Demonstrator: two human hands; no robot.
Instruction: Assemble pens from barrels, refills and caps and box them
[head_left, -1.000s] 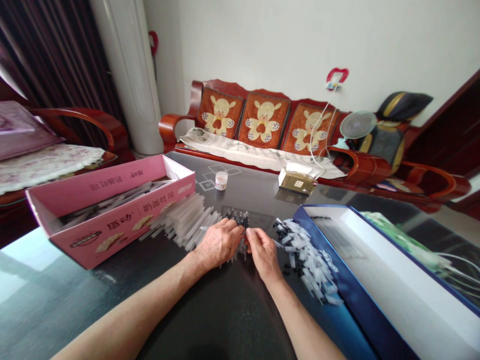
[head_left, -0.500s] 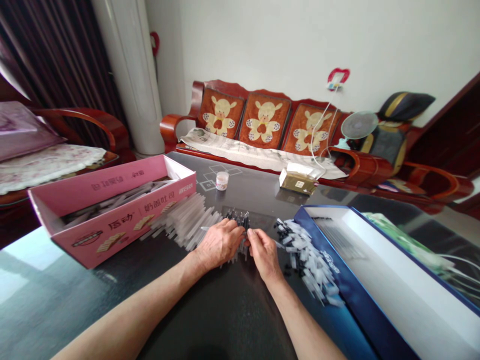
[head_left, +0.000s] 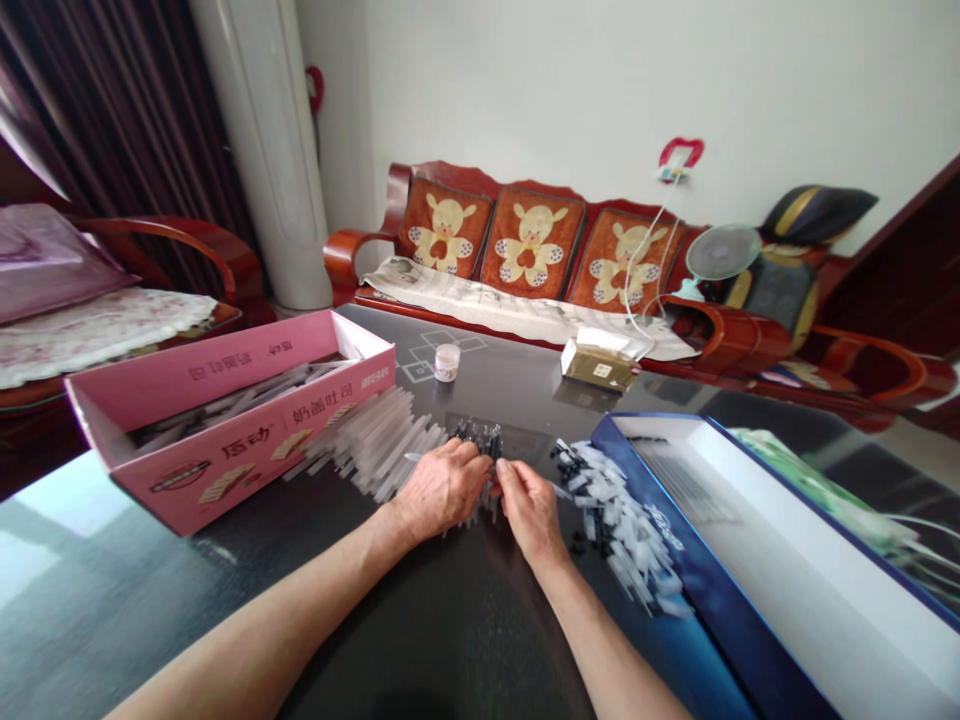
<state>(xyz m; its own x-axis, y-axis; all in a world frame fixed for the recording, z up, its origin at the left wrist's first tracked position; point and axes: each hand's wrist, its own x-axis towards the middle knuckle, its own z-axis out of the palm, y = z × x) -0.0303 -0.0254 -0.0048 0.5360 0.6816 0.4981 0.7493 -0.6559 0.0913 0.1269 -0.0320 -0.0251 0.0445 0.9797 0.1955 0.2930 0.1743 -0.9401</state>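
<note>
Close together over the dark table, my two hands nearly meet at the fingertips. My left hand (head_left: 446,482) is closed, and a pale translucent tube (head_left: 412,457) sticks out from it to the left. Thumb and fingers of my right hand (head_left: 531,505) are pinched together; what they grip is too small to make out. Under and behind the fingers lies a bunch of thin dark-tipped sticks (head_left: 480,437), like pen refills, partly hidden. Left of them spreads a pile of clear tubes (head_left: 379,440), and to the right a heap of short whitish caps with black parts (head_left: 619,525).
A pink box (head_left: 277,430) with more tubes stands at the left. The blue-rimmed white box (head_left: 757,530) on the right holds some thin tubes. A small white jar (head_left: 447,363) and a tissue box (head_left: 600,362) stand farther back, before a wooden sofa (head_left: 360,262).
The whole view has shifted very slightly to the right. Both hands keep nearly the same pose and place, and the piles look unchanged.
</note>
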